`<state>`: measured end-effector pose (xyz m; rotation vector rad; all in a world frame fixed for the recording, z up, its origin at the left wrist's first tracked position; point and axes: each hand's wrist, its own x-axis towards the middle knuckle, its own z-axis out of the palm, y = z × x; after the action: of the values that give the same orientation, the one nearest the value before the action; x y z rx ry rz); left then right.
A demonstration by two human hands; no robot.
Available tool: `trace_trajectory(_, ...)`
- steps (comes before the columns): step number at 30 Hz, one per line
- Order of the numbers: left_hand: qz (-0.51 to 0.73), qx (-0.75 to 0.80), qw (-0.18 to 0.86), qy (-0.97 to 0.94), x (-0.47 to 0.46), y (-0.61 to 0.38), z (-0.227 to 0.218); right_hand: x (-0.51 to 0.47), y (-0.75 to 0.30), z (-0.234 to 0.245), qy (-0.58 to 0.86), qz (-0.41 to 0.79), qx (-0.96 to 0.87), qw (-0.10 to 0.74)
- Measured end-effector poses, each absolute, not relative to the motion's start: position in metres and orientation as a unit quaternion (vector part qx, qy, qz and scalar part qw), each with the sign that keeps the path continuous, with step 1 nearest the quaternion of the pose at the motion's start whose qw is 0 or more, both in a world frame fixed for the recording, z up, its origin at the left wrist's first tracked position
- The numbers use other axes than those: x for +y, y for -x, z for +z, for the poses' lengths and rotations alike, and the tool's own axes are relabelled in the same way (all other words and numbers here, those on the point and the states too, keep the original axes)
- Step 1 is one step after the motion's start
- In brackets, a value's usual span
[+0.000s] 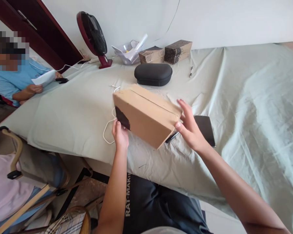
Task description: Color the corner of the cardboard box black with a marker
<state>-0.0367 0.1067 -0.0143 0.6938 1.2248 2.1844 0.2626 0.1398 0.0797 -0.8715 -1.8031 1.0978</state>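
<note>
A closed brown cardboard box (146, 115) is held tilted over the cloth-covered table between my two hands. My left hand (120, 133) grips its near left corner, by a dark patch on the end. At the opposite end, my right hand (189, 125) has its thumb and fingers against the box, spread across the edge. A thin white cable (104, 133) lies beside my left hand. Beneath the right end of the box a dark pen-like object (172, 137) partly shows. A flat black device (205, 130), perhaps a phone or tablet, lies just right of my right hand.
Behind the box sit a black zip case (153, 74), two printed cardboard boxes (178, 52), a plastic basket (129, 57) and a fan (92, 34). A pen (191, 71) lies farther right. At left, another person (12, 81) holds paper; chairs (39, 162) stand below.
</note>
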Motion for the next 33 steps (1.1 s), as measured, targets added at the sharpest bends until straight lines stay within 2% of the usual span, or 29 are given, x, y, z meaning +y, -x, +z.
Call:
trace_trajectory(3,0.773,0.476,0.279,-0.313,0.112,0.037,-0.027,0.165,-0.254,0.088,0.307,0.438,-0.711,0.457)
trace_trajectory(10,0.742,0.529,0.234,-0.34,0.112,0.034,-0.055,0.181,-0.247,0.082,0.285,0.409,-0.754,0.427)
trace_trajectory(16,0.73,0.555,0.198,-0.346,0.115,0.044,-0.073,0.18,-0.253,0.077,0.287,0.361,-0.754,0.468)
trace_trajectory(21,0.726,0.557,0.202,-0.349,0.115,0.04,-0.079,0.179,-0.27,0.081,0.316,0.299,-0.787,0.437)
trace_trajectory(27,0.733,0.523,0.247,-0.359,0.115,0.029,-0.056,0.181,-0.283,0.087,0.308,0.29,-0.815,0.396)
trace_trajectory(31,0.7,0.475,0.372,-0.382,0.129,0.039,-0.019,0.182,-0.287,0.087,0.325,0.291,-0.818,0.376)
trace_trajectory(33,0.677,0.472,0.392,-0.406,0.139,0.047,-0.005,0.182,-0.29,0.089,0.341,0.28,-0.815,0.375)
